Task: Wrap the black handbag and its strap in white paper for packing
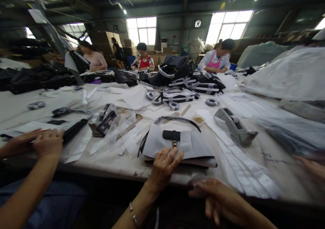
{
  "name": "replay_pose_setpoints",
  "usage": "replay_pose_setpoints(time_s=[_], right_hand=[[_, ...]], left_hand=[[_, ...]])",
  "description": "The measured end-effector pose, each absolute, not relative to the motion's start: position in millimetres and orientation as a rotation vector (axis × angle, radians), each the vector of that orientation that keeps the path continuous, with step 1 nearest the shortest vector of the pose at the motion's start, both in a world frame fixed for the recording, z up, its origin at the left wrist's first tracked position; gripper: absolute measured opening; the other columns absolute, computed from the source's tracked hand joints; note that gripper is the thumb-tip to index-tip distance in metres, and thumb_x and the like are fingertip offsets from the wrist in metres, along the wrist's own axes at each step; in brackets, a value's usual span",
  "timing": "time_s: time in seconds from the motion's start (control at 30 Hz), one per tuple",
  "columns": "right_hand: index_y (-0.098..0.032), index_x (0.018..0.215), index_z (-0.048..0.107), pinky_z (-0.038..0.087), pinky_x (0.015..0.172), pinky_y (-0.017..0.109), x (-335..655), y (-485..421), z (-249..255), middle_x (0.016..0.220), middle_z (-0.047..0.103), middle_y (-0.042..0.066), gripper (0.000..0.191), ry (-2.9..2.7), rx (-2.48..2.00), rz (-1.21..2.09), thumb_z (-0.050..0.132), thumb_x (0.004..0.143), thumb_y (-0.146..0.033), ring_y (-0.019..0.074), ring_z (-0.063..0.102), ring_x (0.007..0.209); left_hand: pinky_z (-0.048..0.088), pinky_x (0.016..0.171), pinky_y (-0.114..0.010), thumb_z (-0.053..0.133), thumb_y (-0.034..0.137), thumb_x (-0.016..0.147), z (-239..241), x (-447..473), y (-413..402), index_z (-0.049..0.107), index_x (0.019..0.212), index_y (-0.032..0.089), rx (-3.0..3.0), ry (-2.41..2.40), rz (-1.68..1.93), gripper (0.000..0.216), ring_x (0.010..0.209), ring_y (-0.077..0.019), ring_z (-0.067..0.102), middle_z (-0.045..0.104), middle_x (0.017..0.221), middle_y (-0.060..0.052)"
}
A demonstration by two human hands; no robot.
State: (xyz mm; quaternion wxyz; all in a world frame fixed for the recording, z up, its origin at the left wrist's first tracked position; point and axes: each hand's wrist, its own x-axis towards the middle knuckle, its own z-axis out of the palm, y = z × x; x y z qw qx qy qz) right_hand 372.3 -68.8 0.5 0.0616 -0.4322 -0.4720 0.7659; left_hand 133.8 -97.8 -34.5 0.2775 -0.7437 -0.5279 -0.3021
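Note:
A handbag (152,144) wrapped in white sheeting lies in front of me, its covered handle (177,119) arching away from me. Its black strap tab and gold clasp (174,143) show at the middle. My left hand (165,163) rests on the front of the bag just below the clasp, fingers stretched out and holding nothing. Off the table's near edge, my right hand (215,193) is closed, pinching a small piece of clear film (198,185), blurred and perhaps tape. A grey tape dispenser (236,127) stands to the right of the bag.
Another tape dispenser (101,120) stands left, among paper scraps. A co-worker's hands (49,141) press a bag at far left; another hand (312,164) is at right. White strips (236,164) lie right. Black bags (175,70) and wrapped rolls (174,106) are piled behind. Several people work beyond.

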Motion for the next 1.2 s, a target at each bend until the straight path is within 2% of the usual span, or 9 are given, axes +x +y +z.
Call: replay_pose_setpoints(time_s=[0.13, 0.23, 0.33, 0.47, 0.57, 0.7, 0.93, 1.03, 1.2], right_hand=[[-0.021, 0.075, 0.072, 0.042, 0.050, 0.017, 377, -82, 63, 0.069, 0.071, -0.001, 0.013, -2.477, -1.160, 1.688, 0.068, 0.077, -0.033, 0.0117, 0.061, 0.058], [-0.023, 0.082, 0.074, 0.043, 0.050, 0.019, 369, -64, 108, 0.064, 0.069, -0.002, 0.019, -2.716, -1.065, 1.374, 0.058, 0.087, -0.033, 0.0119, 0.061, 0.054], [-0.023, 0.110, 0.070, 0.051, 0.085, 0.028, 340, -26, 116, 0.109, 0.073, 0.004, 0.028, -2.657, -0.904, 0.659, 0.055, 0.086, -0.020, 0.0196, 0.068, 0.096], [-0.019, 0.140, 0.050, 0.035, 0.112, 0.042, 288, 31, 84, 0.154, 0.040, 0.012, 0.075, -2.725, -0.712, 0.101, 0.048, 0.069, 0.005, 0.0265, 0.042, 0.138], [-0.014, 0.142, 0.048, 0.039, 0.108, 0.042, 260, 62, 66, 0.142, 0.054, 0.016, 0.075, -2.801, -0.831, 0.122, 0.051, 0.070, 0.005, 0.0279, 0.051, 0.130], [-0.015, 0.109, 0.073, 0.051, 0.090, 0.036, 261, 77, 69, 0.102, 0.075, 0.011, 0.033, -2.832, -0.941, 0.237, 0.054, 0.083, -0.010, 0.0270, 0.068, 0.100], [-0.027, 0.098, 0.076, 0.049, 0.100, 0.038, 328, 35, 49, 0.104, 0.076, 0.002, 0.028, -2.630, -0.656, 0.633, 0.058, 0.080, -0.015, 0.0223, 0.070, 0.098], [-0.027, 0.106, 0.073, 0.039, 0.113, 0.046, 344, 16, 27, 0.111, 0.074, 0.003, 0.036, -2.574, -0.648, 0.580, 0.056, 0.080, -0.010, 0.0232, 0.067, 0.109], [-0.023, 0.109, 0.071, 0.042, 0.110, 0.047, 342, 5, 10, 0.111, 0.074, 0.007, 0.028, -2.549, -0.650, 0.413, 0.054, 0.088, -0.018, 0.0240, 0.067, 0.109]], left_hand=[[0.043, 0.100, -0.039, 0.040, 0.016, 0.101, -36, 133, -99, 0.058, 0.132, 0.026, -2.012, -1.425, -0.779, 0.038, 0.120, -0.0218, 0.056, 0.065, 0.129, -0.002], [0.043, 0.100, -0.039, 0.038, 0.016, 0.101, -36, 132, -100, 0.057, 0.134, 0.026, -2.050, -1.443, -0.742, 0.040, 0.121, -0.0226, 0.055, 0.063, 0.132, -0.003], [0.043, 0.101, -0.040, 0.037, 0.016, 0.100, -36, 132, -101, 0.056, 0.135, 0.026, -2.071, -1.450, -0.721, 0.041, 0.121, -0.0232, 0.055, 0.063, 0.132, -0.003], [0.043, 0.102, -0.041, 0.039, 0.018, 0.100, -36, 131, -101, 0.056, 0.135, 0.026, -2.062, -1.423, -0.687, 0.040, 0.121, -0.0237, 0.055, 0.062, 0.133, -0.004], [0.041, 0.104, -0.039, 0.037, 0.016, 0.100, -37, 131, -101, 0.055, 0.136, 0.026, -2.066, -1.438, -0.682, 0.042, 0.122, -0.0225, 0.054, 0.061, 0.134, -0.004], [0.040, 0.107, -0.040, 0.036, 0.015, 0.100, -39, 132, -101, 0.055, 0.137, 0.026, -2.055, -1.448, -0.744, 0.043, 0.125, -0.0221, 0.053, 0.062, 0.132, -0.005], [0.041, 0.106, -0.041, 0.037, 0.013, 0.099, -39, 133, -102, 0.054, 0.137, 0.026, -2.069, -1.458, -0.726, 0.044, 0.126, -0.0227, 0.053, 0.062, 0.134, -0.004], [0.040, 0.106, -0.041, 0.037, 0.015, 0.100, -40, 132, -102, 0.055, 0.136, 0.027, -2.071, -1.450, -0.733, 0.042, 0.126, -0.0224, 0.052, 0.062, 0.134, -0.003], [0.037, 0.108, -0.047, 0.037, 0.021, 0.101, -28, 137, -105, 0.057, 0.133, 0.027, -2.056, -1.461, -0.599, 0.038, 0.125, -0.0249, 0.052, 0.061, 0.134, -0.004]])
